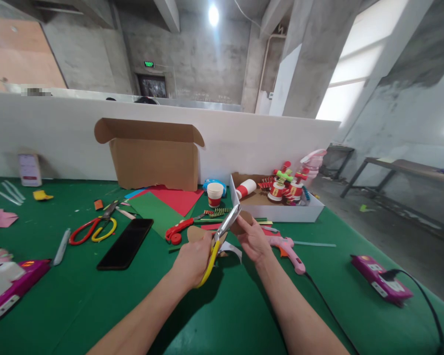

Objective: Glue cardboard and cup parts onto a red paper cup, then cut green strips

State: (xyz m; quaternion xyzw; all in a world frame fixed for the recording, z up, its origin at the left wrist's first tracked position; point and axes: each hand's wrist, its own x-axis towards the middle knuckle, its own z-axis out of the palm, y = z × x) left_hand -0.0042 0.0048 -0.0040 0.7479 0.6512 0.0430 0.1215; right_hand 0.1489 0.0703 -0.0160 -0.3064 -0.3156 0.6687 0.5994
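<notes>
My left hand (192,261) is closed round the yellow handles of a pair of scissors (222,236), whose silver blades point up and to the right. My right hand (253,239) pinches a brown cardboard piece (242,220) at the blade tips. Another brown cardboard scrap (194,232) shows behind my left hand, and a small white paper offcut (232,250) hangs below the scissors. Both hands hover above the green table (222,305).
A black phone (126,243), red and yellow scissors (92,229), a red cutter (177,229), coloured paper sheets (166,202), a paper cup (215,194), an open cardboard box (151,153), a tray of paper-cup crafts (281,197), a pink glue gun (288,249) and pink packs (383,283) lie around.
</notes>
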